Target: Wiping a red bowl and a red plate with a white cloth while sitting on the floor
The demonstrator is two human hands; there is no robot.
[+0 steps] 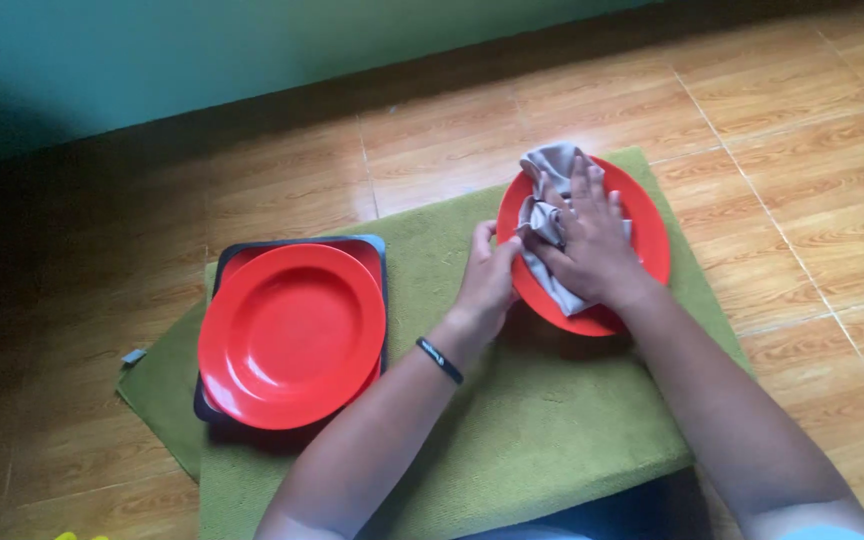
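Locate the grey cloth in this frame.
In the head view, the grey cloth lies right of centre on the red plate, pressed under the right hand, while the left hand grips the plate's left rim.

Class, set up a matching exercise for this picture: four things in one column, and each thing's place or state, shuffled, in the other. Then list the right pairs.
1. grey cloth
2. left hand
3. round red plate
4. green mat

A. lies on the tiled floor under everything
B. grips the rim of the tilted red plate
C. rests on a stack of square plates
D. pressed under the right hand

Pairs: 1-D, 2-B, 3-C, 4-A
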